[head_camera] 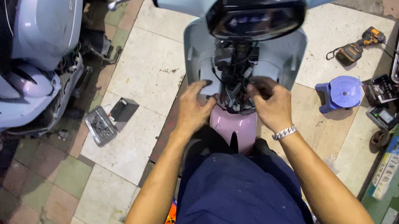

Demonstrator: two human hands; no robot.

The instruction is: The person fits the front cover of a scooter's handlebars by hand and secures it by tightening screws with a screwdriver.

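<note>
Hands in the scooter's wires

Hands meet at the open front of the pale blue scooter (247, 46), at 12 o'clock from the person. The left hand (194, 110) lies with fingers spread on the blue panel. The right hand (271, 104) has its fingers curled into the tangle of black wires (236, 85); what they grip is hidden. A small blue plastic stool (340, 93) stands at 3 o'clock. The handlebar ends are cut off.
</note>
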